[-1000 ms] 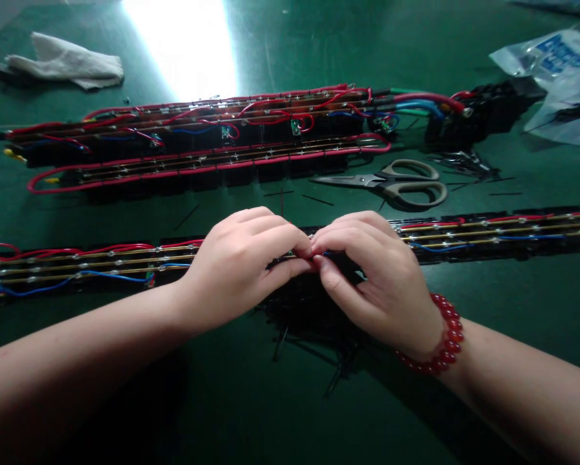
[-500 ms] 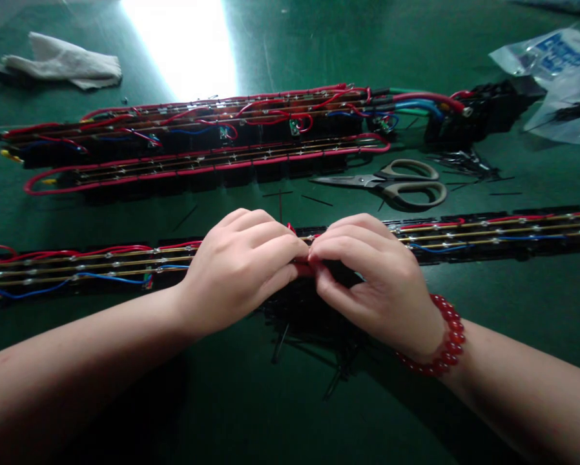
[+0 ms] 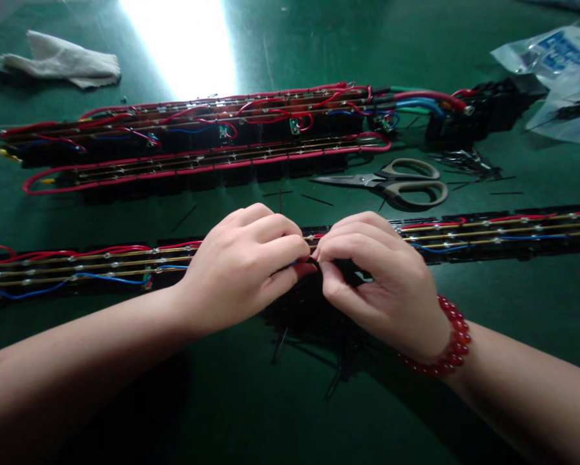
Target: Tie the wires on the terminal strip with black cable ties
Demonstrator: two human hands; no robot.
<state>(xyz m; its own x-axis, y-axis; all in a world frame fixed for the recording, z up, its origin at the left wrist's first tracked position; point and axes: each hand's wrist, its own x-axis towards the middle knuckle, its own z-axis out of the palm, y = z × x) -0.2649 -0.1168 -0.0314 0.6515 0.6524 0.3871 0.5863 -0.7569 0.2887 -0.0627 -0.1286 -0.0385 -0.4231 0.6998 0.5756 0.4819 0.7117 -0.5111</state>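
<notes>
A long black strip (image 3: 493,234) with brass rails and red and blue wires lies across the green table. My left hand (image 3: 244,268) and my right hand (image 3: 374,278) meet over its middle, both with fingers curled and pinched together at one spot on the wires. What the fingertips grip is hidden; a bit of blue wire shows by my left fingers. My right wrist wears a red bead bracelet (image 3: 447,352). A heap of black cable ties (image 3: 314,326) lies just under my hands.
Two more wired strips (image 3: 197,139) lie farther back. Scissors (image 3: 396,183) rest behind my right hand. A white cloth (image 3: 62,61) is at the back left, clear plastic bags (image 3: 556,71) at the back right. Loose black ties scatter around.
Both hands stay pinched at the same spot. The fingers have shifted slightly, and my right wrist has slid a little to the right.
</notes>
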